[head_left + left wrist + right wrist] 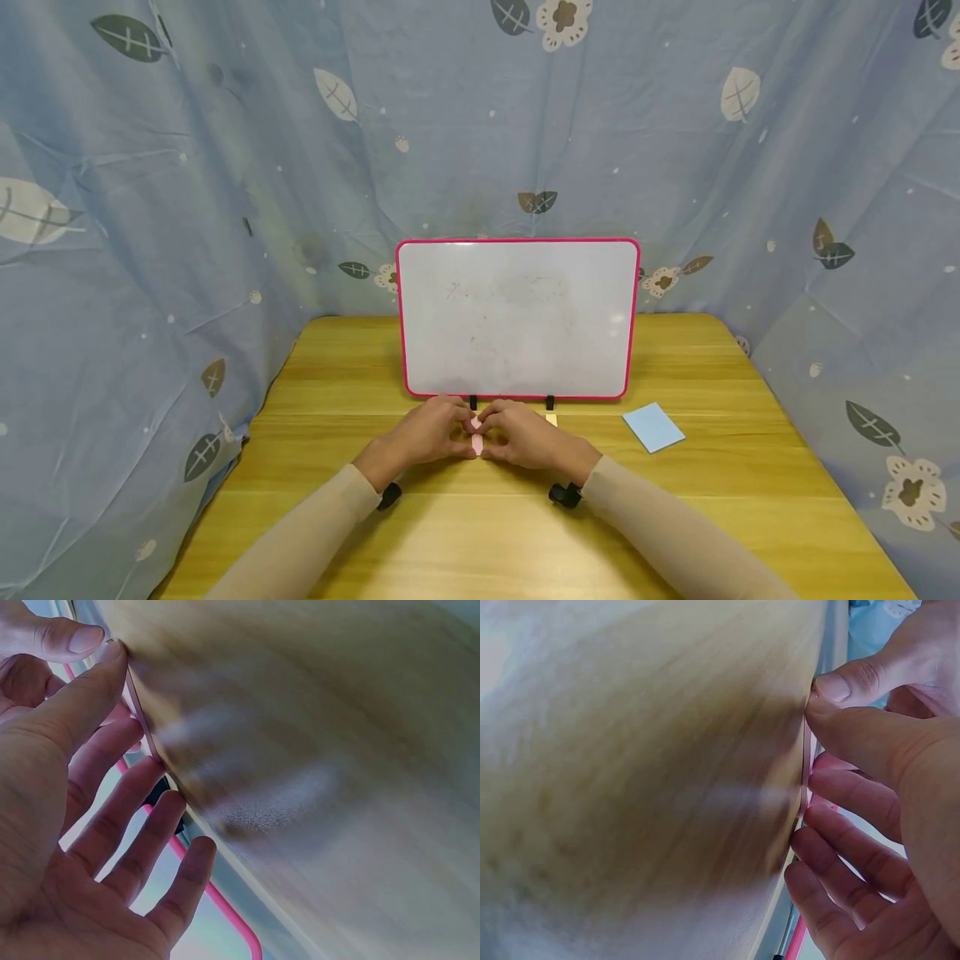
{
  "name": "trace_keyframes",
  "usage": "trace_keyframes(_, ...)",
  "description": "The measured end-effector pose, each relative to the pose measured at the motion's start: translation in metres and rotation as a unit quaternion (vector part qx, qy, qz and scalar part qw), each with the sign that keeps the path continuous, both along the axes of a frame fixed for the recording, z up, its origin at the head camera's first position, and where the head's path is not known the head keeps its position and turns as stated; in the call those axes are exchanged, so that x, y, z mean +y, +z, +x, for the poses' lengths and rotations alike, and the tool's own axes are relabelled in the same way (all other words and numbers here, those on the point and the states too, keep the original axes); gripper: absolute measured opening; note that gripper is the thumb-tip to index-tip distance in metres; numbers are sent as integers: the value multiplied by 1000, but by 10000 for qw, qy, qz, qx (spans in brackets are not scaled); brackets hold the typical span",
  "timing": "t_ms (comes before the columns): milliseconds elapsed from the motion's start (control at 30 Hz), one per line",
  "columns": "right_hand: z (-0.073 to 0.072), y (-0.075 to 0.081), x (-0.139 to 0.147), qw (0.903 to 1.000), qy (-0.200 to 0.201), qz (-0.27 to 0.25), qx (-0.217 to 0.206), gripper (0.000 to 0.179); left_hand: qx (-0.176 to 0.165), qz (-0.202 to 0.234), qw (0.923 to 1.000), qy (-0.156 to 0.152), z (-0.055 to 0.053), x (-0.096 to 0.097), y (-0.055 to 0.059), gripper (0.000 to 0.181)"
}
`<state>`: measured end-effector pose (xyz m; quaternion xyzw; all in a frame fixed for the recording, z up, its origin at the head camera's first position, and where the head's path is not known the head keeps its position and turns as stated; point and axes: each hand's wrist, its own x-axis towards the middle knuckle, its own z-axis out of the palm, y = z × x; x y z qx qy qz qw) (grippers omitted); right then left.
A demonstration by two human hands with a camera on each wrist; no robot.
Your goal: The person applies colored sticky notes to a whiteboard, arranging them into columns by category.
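Note:
A small piece of pink paper (477, 444) lies on the table, just in front of the whiteboard, and shows only between the two hands. From its left side, my left hand (433, 431) holds it with thumb and fingers. My right hand (527, 437) does the same from the right, the fingertips of both hands nearly meeting. In the left wrist view the pink paper (141, 712) is a thin edge on the wood beneath the fingertips. The right wrist view shows the pink paper (807, 750) edge-on too; the hands hide most of it.
A whiteboard (517, 321) with a pink frame stands on black feet behind the hands. A square of light blue paper (654, 427) lies to the right. Some yellow paper (551, 420) peeks out behind the right hand. Patterned blue curtains (465, 125) surround the wooden table (465, 533).

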<state>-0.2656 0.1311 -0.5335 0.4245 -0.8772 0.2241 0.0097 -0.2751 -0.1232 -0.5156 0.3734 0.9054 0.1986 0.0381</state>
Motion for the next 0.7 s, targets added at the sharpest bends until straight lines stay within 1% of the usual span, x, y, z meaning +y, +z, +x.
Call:
trace_keyframes(267,0,1,-3,9999,-108,-18,10,29,19,-48,10000,66,-1,1,0,26)
trace_keyframes(500,2,3,-5,9998,-152,-124,-64,27,-19,31,10000,-1,-2,1,1,24)
trace_keyframes(700,1,2,-6,9998,-180,-54,-88,27,-65,75,9999,-66,-2,0,2,23)
